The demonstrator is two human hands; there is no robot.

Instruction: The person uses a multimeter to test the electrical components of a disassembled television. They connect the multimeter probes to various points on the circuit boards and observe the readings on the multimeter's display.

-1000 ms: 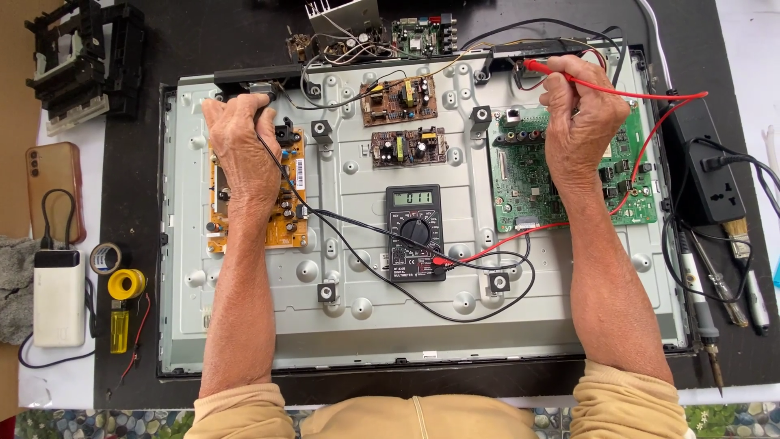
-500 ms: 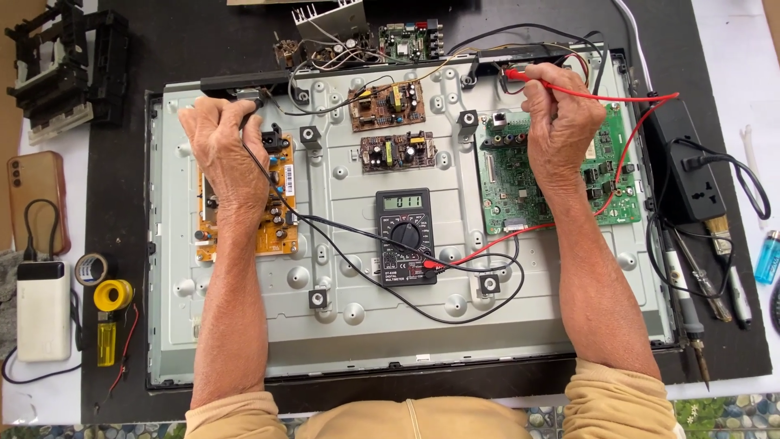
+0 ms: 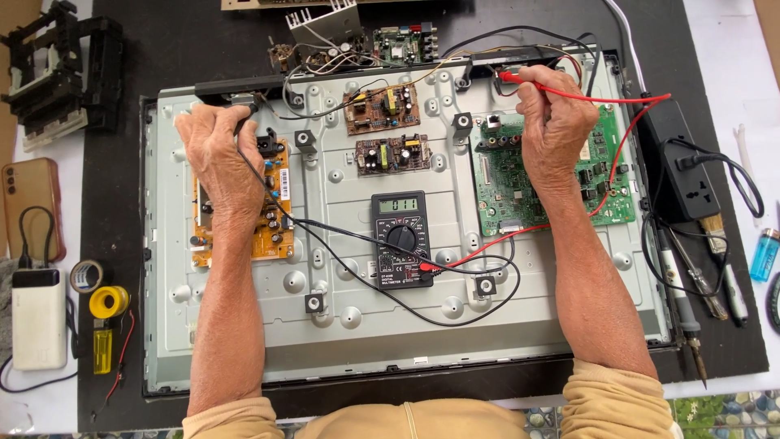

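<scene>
A flat-panel television lies face down with its bare metal back (image 3: 406, 349) exposed. My left hand (image 3: 215, 154) grips a black probe (image 3: 244, 122) over the orange power board (image 3: 272, 215) at the left. My right hand (image 3: 556, 122) grips a red probe (image 3: 512, 77) near the panel's top edge, above the green main board (image 3: 512, 183). Both probe leads run to a black digital multimeter (image 3: 400, 238) lying in the middle of the panel. Two small brown circuit boards (image 3: 382, 106) sit above the meter.
A black power strip (image 3: 678, 167), a brush, soldering iron (image 3: 682, 301) and blue lighter (image 3: 764, 254) lie at the right. A phone (image 3: 28, 203), white power bank (image 3: 36, 329), tape rolls (image 3: 107, 302) and a black frame part (image 3: 61, 73) lie at the left. Loose boards (image 3: 402, 41) rest at the top.
The view has shifted slightly, so everything sits a bit lower and to the left in the picture. Both hands stay on their probes at about the same spots on the panel.
</scene>
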